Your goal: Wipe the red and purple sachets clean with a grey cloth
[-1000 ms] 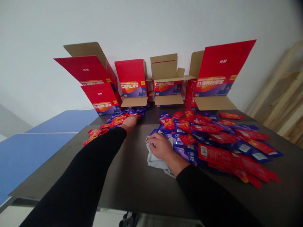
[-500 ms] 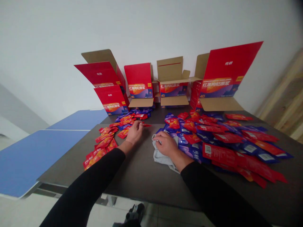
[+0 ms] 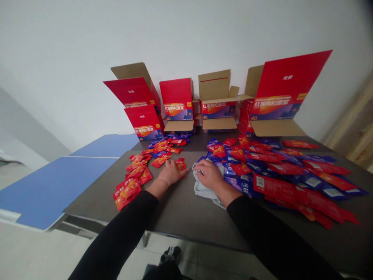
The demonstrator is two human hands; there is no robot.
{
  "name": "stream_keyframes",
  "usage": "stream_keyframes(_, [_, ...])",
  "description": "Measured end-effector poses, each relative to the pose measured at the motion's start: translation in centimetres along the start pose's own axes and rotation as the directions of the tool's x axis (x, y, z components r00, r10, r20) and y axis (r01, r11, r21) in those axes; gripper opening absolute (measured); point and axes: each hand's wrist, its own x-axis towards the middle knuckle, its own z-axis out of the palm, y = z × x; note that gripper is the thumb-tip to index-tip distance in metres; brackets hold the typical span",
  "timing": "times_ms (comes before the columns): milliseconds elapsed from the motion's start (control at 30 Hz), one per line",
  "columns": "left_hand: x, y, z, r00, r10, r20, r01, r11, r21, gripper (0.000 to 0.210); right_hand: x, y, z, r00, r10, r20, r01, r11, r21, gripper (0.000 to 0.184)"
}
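Observation:
My left hand (image 3: 169,174) is low over the dark table, fingers closed on a red sachet (image 3: 181,165) whose printed face is partly visible beyond them. To its right, my right hand (image 3: 209,173) grips a crumpled grey cloth (image 3: 204,190) against the tabletop. Left of my left hand, several red sachets (image 3: 136,170) lie in an overlapping row, with red and purple ones behind. Beside the cloth spreads a large heap of red and purple sachets (image 3: 275,186).
Along the wall stand several red and purple cartons with raised flaps, among them a left carton (image 3: 145,122), a middle carton (image 3: 218,109) and a large right carton (image 3: 276,107). A blue table (image 3: 58,182) adjoins the dark tabletop (image 3: 186,217) at left.
My left hand has come nearer to me with the red sachet, whose printed face now shows. My right hand stays on the cloth. The view has shifted slightly left.

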Motion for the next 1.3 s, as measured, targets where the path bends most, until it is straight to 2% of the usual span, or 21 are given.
stream_keyframes(67, [0.1,1.1,0.0,0.999,-0.016,0.047,0.012,0.997,0.074,0.088,0.0,0.0,0.0,1.0,0.008,0.002,-0.008,1.0,0.0,0.029])
stream_keyframes(100, [0.2,1.6,0.0,0.998,-0.022,0.067,0.015,0.995,0.099,0.088,0.0,0.0,-0.1,1.0,0.009,0.003,-0.009,1.0,-0.001,0.029])
stream_keyframes(200, [0.6,2.3,0.0,0.995,-0.033,0.095,0.02,0.99,0.138,0.073,0.0,0.0,-0.1,1.0,-0.001,0.011,0.001,1.0,-0.001,0.029])
stream_keyframes(267, [0.7,2.4,0.0,0.996,0.0,0.093,-0.012,0.992,0.126,0.064,0.0,0.1,-0.1,1.0,-0.006,0.015,0.006,1.0,0.003,0.029])
stream_keyframes(333, [0.7,2.2,-0.1,0.998,0.035,0.057,-0.035,0.999,0.003,0.057,0.0,0.2,-0.1,1.0,-0.006,0.009,0.006,1.0,0.01,0.029])
stream_keyframes(367, [0.7,2.1,-0.2,0.999,0.029,0.046,-0.021,0.987,-0.158,0.052,0.0,0.3,0.0,1.0,-0.007,0.001,0.007,1.0,0.015,0.029])
stream_keyframes(400, [0.5,2.0,-0.2,0.998,0.01,0.054,0.01,0.932,-0.363,0.047,0.0,0.4,0.0,1.0,-0.01,-0.013,0.01,1.0,0.022,0.029])
stream_keyframes(467, [0.0,1.8,-0.4,0.991,-0.012,0.137,0.108,0.678,-0.727,0.038,0.0,0.5,0.1,0.998,-0.017,-0.053,0.02,0.999,0.045,0.03])
stream_keyframes(533, [-0.7,1.6,-0.5,0.973,0.048,0.228,0.186,0.425,-0.886,0.039,0.1,0.5,0.2,0.995,-0.017,-0.096,0.024,0.998,0.065,0.032])
stream_keyframes(600, [-1.4,1.6,-0.5,0.942,0.159,0.297,0.262,0.206,-0.943,0.047,0.1,0.5,0.2,0.991,-0.009,-0.131,0.018,0.998,0.062,0.033])
stream_keyframes(633, [-1.8,1.6,-0.5,0.916,0.225,0.332,0.325,0.067,-0.943,0.048,0.2,0.4,0.1,0.989,-0.008,-0.147,0.016,0.999,0.052,0.033])
stream_keyframes(700, [-2.2,1.6,-0.4,0.864,0.342,0.37,0.448,-0.185,-0.875,0.044,0.2,0.2,-0.1,0.984,-0.018,-0.177,0.023,0.999,0.025,0.032])
stream_keyframes(733, [-2.2,1.7,-0.2,0.845,0.383,0.374,0.49,-0.271,-0.829,0.041,0.1,0.0,-0.3,0.982,-0.031,-0.188,0.034,0.999,0.012,0.032])
stream_keyframes(767, [-2.2,1.7,-0.1,0.833,0.409,0.372,0.512,-0.317,-0.798,0.038,0.1,-0.1,-0.4,0.98,-0.051,-0.192,0.052,0.999,-0.001,0.032])
stream_keyframes(833, [-2.0,1.9,0.3,0.82,0.452,0.35,0.528,-0.364,-0.767,0.035,-0.1,-0.5,-0.7,0.978,-0.106,-0.179,0.103,0.994,-0.026,0.033])
stream_keyframes(967, [-1.5,2.2,0.9,0.774,0.537,0.336,0.574,-0.369,-0.731,0.033,-0.4,-1.5,-0.9,0.966,-0.247,-0.077,0.243,0.969,-0.051,0.034])
stream_keyframes(1133, [-1.4,2.6,1.1,0.738,0.575,0.353,0.615,-0.356,-0.704,0.037,-0.3,-2.1,-0.5,0.883,-0.442,0.158,0.442,0.896,0.038,0.034])
stream_keyframes(1200, [-1.5,2.7,1.1,0.724,0.589,0.36,0.627,-0.345,-0.698,0.04,-0.2,-2.1,-0.5,0.868,-0.456,0.198,0.462,0.887,0.016,0.036])
stream_keyframes(1300, [-1.6,2.8,1.2,0.713,0.603,0.358,0.639,-0.348,-0.687,0.041,-0.2,-1.9,-0.7,0.884,-0.421,0.203,0.443,0.893,-0.077,0.036])
